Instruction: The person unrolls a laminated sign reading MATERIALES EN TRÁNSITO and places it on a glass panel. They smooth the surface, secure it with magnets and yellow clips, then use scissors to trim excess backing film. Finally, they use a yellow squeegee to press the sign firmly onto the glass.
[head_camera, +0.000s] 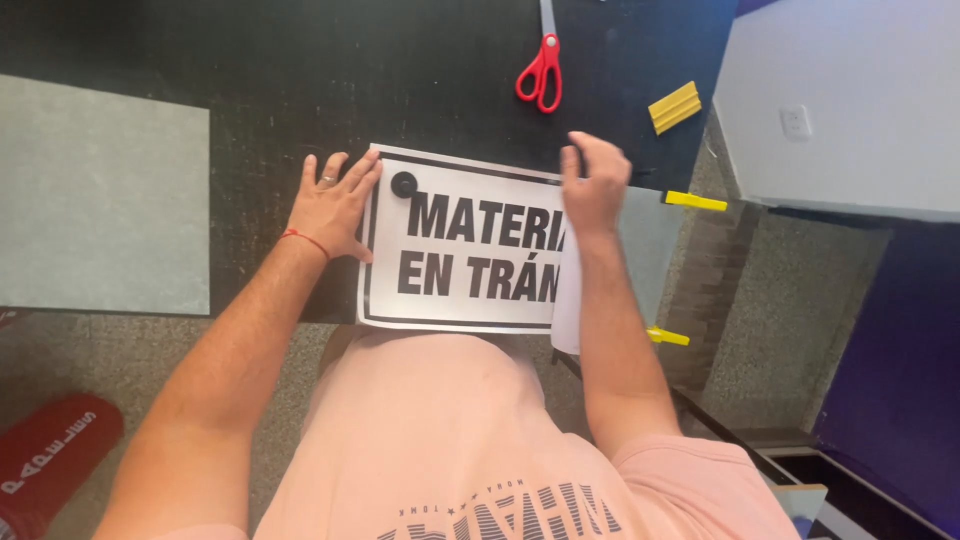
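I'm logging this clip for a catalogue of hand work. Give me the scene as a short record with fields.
surface: dark worktop
main item: white printed sheet with bold black letters and a black border
left hand: flat, fingers spread, pressing the sheet's left edge
right hand: on the sheet's upper right part, fingers bent; grip unclear
on the sheet: small round black object near its top left corner
nearby: red-handled scissors; yellow ridged piece; grey mat at left
table edge: two yellow clips
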